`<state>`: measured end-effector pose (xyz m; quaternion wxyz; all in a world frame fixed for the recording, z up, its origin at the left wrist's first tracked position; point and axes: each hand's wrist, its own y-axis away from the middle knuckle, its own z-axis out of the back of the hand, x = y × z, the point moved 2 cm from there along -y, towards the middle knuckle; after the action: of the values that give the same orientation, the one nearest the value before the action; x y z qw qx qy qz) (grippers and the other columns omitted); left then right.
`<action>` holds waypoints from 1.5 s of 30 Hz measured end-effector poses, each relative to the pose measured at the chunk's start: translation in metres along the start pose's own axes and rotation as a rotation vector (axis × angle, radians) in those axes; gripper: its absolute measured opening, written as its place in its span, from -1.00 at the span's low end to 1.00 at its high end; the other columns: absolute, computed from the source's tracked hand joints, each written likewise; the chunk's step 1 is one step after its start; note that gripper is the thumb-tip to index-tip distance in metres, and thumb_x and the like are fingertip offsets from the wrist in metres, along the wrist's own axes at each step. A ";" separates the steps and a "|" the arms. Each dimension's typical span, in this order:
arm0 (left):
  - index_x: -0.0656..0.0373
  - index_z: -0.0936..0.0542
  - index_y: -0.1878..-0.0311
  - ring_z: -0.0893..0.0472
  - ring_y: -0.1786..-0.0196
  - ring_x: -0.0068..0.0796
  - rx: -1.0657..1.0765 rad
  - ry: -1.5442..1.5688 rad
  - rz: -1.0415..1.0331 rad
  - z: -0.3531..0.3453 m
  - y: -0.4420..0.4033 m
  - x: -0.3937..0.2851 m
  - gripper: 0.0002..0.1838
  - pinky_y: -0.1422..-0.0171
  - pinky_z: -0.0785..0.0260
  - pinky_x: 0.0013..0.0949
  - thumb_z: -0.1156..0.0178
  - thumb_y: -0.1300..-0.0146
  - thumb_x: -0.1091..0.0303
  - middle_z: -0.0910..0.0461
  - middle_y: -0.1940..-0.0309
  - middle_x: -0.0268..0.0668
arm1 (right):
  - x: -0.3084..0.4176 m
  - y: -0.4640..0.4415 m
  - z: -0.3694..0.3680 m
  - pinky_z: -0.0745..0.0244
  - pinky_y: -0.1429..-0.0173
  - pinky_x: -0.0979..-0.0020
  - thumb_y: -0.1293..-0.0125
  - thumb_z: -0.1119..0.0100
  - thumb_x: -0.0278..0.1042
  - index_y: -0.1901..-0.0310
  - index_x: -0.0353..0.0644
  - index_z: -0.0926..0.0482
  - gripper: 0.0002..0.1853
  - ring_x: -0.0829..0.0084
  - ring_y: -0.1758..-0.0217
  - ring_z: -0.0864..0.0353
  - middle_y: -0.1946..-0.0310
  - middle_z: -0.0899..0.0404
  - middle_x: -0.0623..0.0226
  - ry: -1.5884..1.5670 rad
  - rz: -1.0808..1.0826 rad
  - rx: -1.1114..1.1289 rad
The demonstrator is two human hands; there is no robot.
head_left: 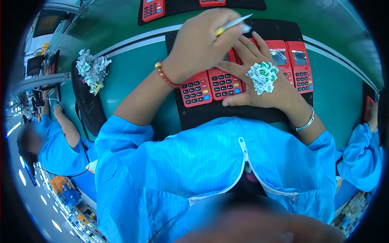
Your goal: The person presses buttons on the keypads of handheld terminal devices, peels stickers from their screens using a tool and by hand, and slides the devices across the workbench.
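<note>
1. A green workbench (125, 77) spreads across the view, crossed by a pale metal rail (146, 39); along the lower left edge the room falls away to a floor with bright light streaks.
2. The wearer's bright blue jacket (178, 174), finely striped, fills the lower middle, its white zip partly undone.
3. One co-worker (60, 150) in blue sits at the left; another co-worker's blue sleeve (362, 160) shows at the right edge.
4. A black mat (192, 116) lies before the wearer, carrying a row of red terminals (196, 90) side by side, with dark keys, blue and yellow buttons, and glossy screens on those at the right.
5. The left hand (206, 44) is raised above the row, slightly blurred, its fingers closed around a slim pointed tool (238, 22) with a yellowish part near the grip.
6. The right hand (253, 90) lies palm down over the middle terminals, fingers spread, gripping nothing.
7. A black pouch (89, 109) at the left bears a crumpled, silvery clump of scraps (91, 67).
8. Small white-and-green labels (262, 77), jagged and overlapping, sit heaped on the back of the right hand.
9. A red beaded bracelet (164, 77) rings the left wrist; a smooth silver bangle (307, 121) the right.
</note>
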<state>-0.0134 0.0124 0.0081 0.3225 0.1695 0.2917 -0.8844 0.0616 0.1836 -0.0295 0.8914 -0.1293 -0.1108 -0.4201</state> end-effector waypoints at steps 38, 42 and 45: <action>0.16 -0.64 0.09 -0.63 0.26 -0.19 -0.067 0.077 0.046 0.043 0.034 0.028 -0.83 0.16 -0.49 -0.32 -0.29 -0.37 0.29 -0.63 0.26 -0.21 | 0.039 -0.032 -0.017 0.34 -0.71 -0.15 -0.21 -0.16 0.54 -0.46 0.14 -0.44 -0.10 -0.13 -0.67 0.02 -0.55 -0.16 -0.13 -0.022 0.114 -0.067; 0.10 -0.67 0.03 -0.62 0.27 -0.27 -0.088 -0.019 -0.286 0.055 0.014 0.002 -0.85 0.20 -0.48 -0.37 -0.29 -0.36 0.37 -0.62 0.27 -0.26 | 0.039 -0.032 -0.014 0.33 -0.71 -0.16 -0.20 -0.16 0.55 -0.45 0.11 -0.45 -0.09 -0.15 -0.66 0.00 -0.53 -0.20 -0.15 -0.027 0.123 -0.078; 0.02 -0.71 -0.01 -0.64 0.24 -0.24 0.212 -0.257 -0.224 0.064 0.039 0.019 -0.78 0.21 -0.51 -0.30 -0.31 -0.30 0.38 -0.61 0.22 -0.30 | 0.038 -0.029 -0.016 0.29 -0.71 -0.16 -0.11 -0.25 0.56 -0.45 0.13 -0.46 -0.05 -0.14 -0.65 -0.02 -0.51 -0.23 -0.12 -0.041 0.115 -0.064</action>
<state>-0.0088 -0.0604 0.0323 0.2369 0.0548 0.1704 -0.9549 0.0640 0.1329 -0.0289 0.9069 -0.1726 -0.1079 -0.3689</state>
